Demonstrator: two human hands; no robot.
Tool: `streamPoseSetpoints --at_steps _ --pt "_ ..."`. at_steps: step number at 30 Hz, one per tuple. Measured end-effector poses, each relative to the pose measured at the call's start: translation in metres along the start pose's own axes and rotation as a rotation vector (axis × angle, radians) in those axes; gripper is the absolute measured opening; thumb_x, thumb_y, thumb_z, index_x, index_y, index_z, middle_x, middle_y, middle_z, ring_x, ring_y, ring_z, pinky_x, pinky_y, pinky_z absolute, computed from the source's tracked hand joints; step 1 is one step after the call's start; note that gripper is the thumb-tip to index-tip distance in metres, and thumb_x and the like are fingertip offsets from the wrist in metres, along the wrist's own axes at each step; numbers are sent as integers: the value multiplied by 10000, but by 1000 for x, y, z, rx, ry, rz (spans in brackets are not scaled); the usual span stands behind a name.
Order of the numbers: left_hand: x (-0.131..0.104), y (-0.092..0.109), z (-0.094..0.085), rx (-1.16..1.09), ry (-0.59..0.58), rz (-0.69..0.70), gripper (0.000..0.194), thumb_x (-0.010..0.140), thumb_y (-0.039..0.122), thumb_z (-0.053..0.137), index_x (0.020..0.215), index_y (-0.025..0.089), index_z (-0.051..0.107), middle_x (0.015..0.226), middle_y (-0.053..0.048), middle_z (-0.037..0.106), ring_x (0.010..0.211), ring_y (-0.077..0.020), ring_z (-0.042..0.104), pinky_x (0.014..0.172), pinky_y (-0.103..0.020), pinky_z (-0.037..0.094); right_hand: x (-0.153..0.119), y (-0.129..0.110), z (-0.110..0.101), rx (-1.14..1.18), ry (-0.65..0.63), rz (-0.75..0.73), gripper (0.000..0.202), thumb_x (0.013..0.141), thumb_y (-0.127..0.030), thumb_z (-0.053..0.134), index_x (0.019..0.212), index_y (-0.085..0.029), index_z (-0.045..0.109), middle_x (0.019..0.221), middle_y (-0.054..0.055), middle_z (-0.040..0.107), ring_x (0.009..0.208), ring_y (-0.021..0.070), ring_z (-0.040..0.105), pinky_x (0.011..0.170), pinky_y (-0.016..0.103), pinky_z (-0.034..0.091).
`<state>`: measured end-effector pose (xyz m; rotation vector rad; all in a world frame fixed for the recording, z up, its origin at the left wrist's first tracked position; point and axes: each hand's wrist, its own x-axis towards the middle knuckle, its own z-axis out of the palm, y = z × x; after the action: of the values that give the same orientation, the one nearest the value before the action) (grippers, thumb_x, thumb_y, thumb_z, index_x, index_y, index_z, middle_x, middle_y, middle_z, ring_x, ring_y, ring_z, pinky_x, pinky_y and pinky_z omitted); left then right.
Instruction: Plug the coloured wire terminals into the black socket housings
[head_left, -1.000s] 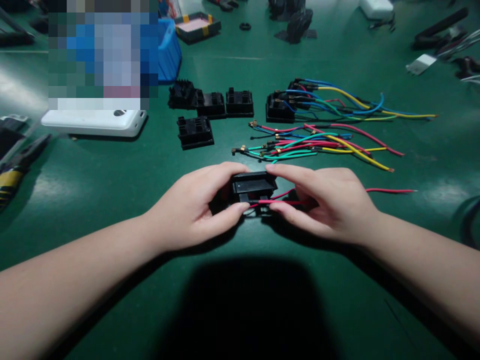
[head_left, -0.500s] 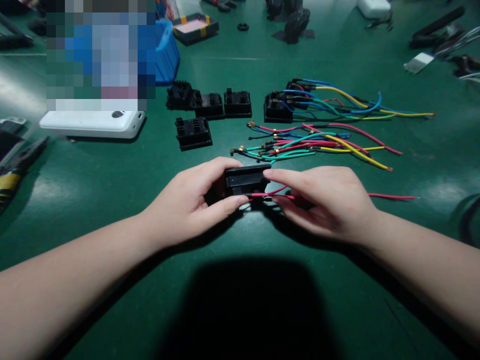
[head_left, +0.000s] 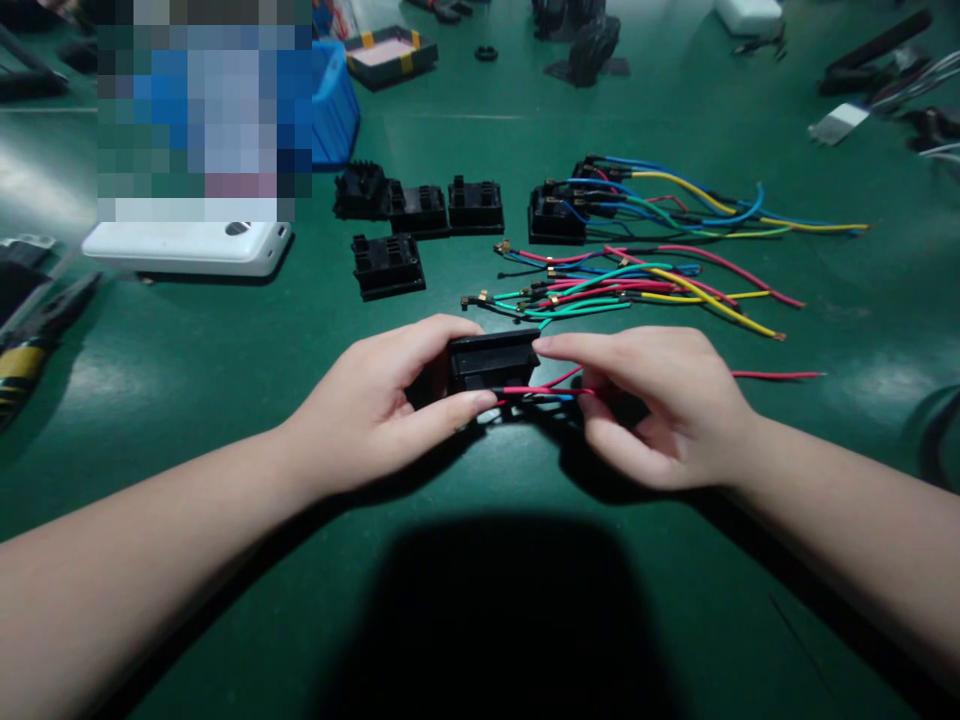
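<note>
A black plastic housing [head_left: 495,360] is gripped between the thumb and fingers of my left hand [head_left: 397,390], its long flat side facing up. Red wires [head_left: 536,390] run out of its near edge to the right, and a bit of blue wire shows beside them. My right hand [head_left: 660,400] pinches these wires between thumb and fingers, with its index fingertip at the housing's right corner. The free end of a red wire [head_left: 780,375] sticks out beyond my right hand. Just behind lies a bundle of loose coloured wires [head_left: 600,285] with metal terminals.
Several black housings [head_left: 390,265] stand behind my left hand; others [head_left: 556,215] with wires attached are farther right. A white device [head_left: 184,248] and pliers [head_left: 45,340] lie at the left. Farther back are a blue bin [head_left: 334,105] and a shallow tray [head_left: 390,55].
My right thumb has slid to the right along the wires, away from the housing, showing some blue wire. My left hand and the housing have hardly moved.
</note>
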<state>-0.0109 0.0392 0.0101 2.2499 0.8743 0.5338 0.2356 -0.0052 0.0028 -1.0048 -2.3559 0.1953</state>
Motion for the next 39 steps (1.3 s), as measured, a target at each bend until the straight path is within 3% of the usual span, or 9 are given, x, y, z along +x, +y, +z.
streamPoseSetpoints --at_steps 13,21,30,33,39 --pt "-5 6 3 47 -30 46 374 866 438 590 1130 172 590 1005 -56 697 866 -187 646 767 -262 468 3 1 4 20 2 47 479 716 -147 504 1194 -168 537 773 28 641 665 181 574 616 303 456" --pt "-7 6 3 58 -64 44 389 864 468 574 1143 196 587 1049 -63 706 910 -206 660 803 -283 488 5 2 5 38 -10 18 474 729 -148 495 1202 -179 513 848 50 649 735 199 581 690 339 459" --pt "-5 0 4 44 -106 155 380 843 406 616 1183 243 574 1080 -48 706 940 -204 670 848 -294 513 5 4 4 17 -92 -71 478 718 -167 510 1195 -163 529 940 77 671 846 228 579 779 385 428" --pt "-5 -1 4 28 -100 121 388 844 419 611 1191 248 578 1108 -53 700 963 -215 664 872 -310 513 5 4 3 6 -103 -58 466 727 -171 511 1193 -169 533 969 84 676 869 232 584 790 389 423" --pt "-4 -1 3 68 -106 144 400 848 419 602 1212 258 561 1126 -55 695 967 -222 659 871 -320 514 6 5 4 11 -124 -64 380 743 -176 493 1116 -165 568 880 77 663 803 222 572 756 369 418"
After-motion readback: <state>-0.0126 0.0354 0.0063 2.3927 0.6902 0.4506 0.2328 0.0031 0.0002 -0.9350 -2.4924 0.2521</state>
